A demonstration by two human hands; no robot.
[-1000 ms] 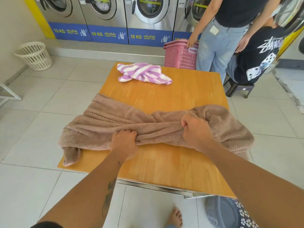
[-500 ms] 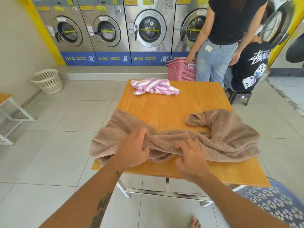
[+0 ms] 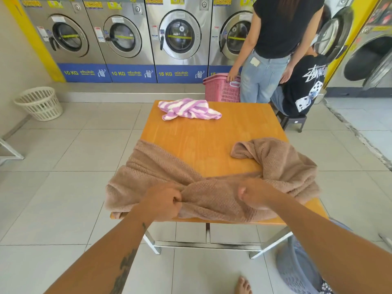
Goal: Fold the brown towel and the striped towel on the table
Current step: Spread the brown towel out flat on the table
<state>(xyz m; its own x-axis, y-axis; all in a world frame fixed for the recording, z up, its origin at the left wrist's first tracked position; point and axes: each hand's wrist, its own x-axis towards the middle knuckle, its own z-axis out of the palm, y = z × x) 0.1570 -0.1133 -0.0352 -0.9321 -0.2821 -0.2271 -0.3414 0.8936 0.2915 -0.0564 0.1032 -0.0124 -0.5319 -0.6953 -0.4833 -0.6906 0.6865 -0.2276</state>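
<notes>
The brown towel lies bunched across the near part of the wooden table, its long axis running left to right, with its left end draped over the table's left edge and its right end heaped at the right edge. The left hand is clenched on a gathered fold near the towel's middle. The right hand grips the cloth just to the right, fingers buried in the fabric. The striped towel sits crumpled at the far end of the table, well apart from the brown one, its length also running roughly left to right.
</notes>
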